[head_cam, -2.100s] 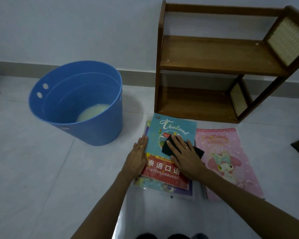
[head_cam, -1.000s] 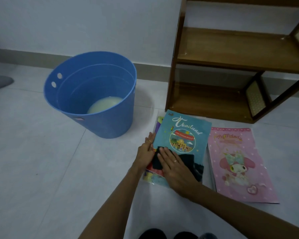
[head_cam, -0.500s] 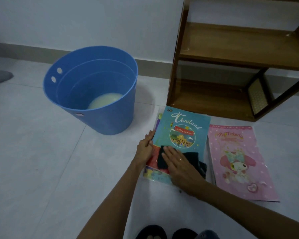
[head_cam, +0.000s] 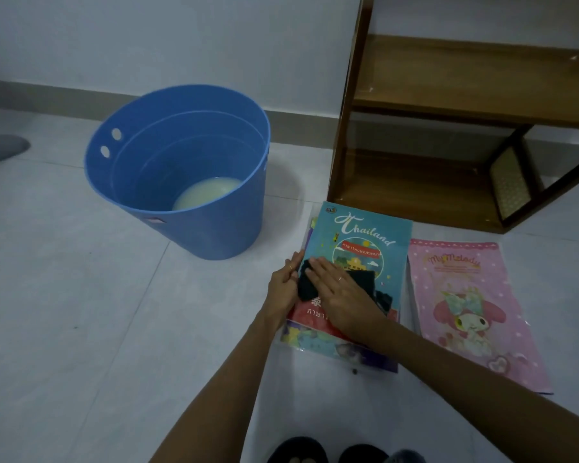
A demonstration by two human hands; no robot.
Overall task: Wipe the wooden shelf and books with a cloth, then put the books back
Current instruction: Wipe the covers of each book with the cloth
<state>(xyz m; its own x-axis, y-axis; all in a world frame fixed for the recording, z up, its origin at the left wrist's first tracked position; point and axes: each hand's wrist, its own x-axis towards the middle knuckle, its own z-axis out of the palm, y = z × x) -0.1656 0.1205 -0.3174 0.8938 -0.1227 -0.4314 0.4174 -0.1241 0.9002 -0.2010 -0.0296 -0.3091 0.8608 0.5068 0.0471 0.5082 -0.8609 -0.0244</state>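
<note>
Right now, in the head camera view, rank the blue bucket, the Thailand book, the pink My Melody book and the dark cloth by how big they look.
1. blue bucket
2. pink My Melody book and Thailand book: too alike to rank, and the Thailand cover is partly hidden
3. dark cloth, mostly under the right hand

Wooden shelf (head_cam: 475, 95) top beyond frame

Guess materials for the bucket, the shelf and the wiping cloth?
Bucket: looks like moulded blue plastic, smooth and slightly glossy, with punched holes near the rim. Shelf: brown wood, or possibly veneer, with a sheen on its boards and woven cane-like side panels. Cloth: dark, soft, matte fabric, bunched under the right hand; weave too dim to tell.
</note>
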